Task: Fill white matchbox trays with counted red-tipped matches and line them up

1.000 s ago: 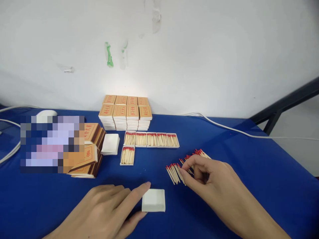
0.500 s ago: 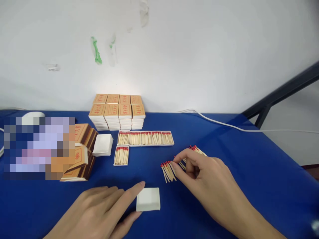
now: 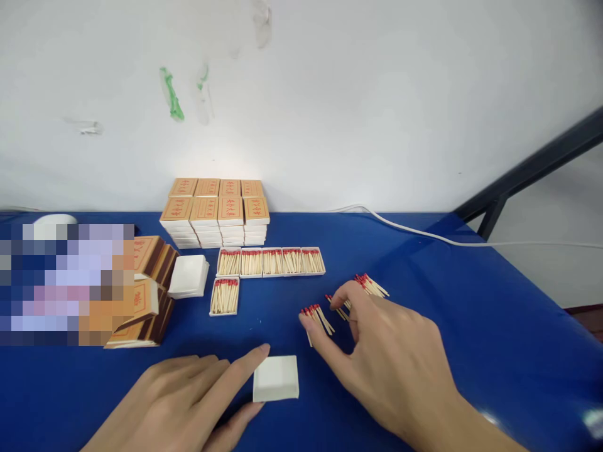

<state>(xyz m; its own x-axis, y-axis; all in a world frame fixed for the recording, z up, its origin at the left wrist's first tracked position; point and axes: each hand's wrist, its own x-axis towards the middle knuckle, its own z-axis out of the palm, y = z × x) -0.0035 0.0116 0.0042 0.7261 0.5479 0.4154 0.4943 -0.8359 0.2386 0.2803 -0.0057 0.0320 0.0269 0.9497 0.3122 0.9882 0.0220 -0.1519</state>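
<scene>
In the head view, the left hand (image 3: 179,402) is pinching a small white rectangular cardboard tray (image 3: 276,378) by its left side, index finger at the far corner, thumb at the near one. The tray is resting on the table in front of the person, its pale inside facing up. The right hand (image 3: 389,361) is spreading thumb and forefinger around thin wooden red-tipped matches (image 3: 321,317); whether the thumb is pressing on the nearest ones, I cannot tell.

An uneven squeeze could be skewing these loose sticks, since they are lying at differing slants. The curled fingers could also be catching the farther matches and scattering them. Too hard a pinch on the left could be tipping the tray or bending its thin wall.

A smooth deep-blue table (image 3: 475,333) is carrying everything, its sheen glinting at the right. Match-filled white trays (image 3: 273,276) are standing beyond the hands, and neatly stacked orange-and-white matchboxes (image 3: 217,210) are rising behind. A scuffed off-white wall (image 3: 353,113) is backing the table, bearing green smears (image 3: 172,94). A thin white cable (image 3: 414,229) is trailing along the far edge toward a black metal bar (image 3: 532,166). Pixelation is hiding part of the left side.
</scene>
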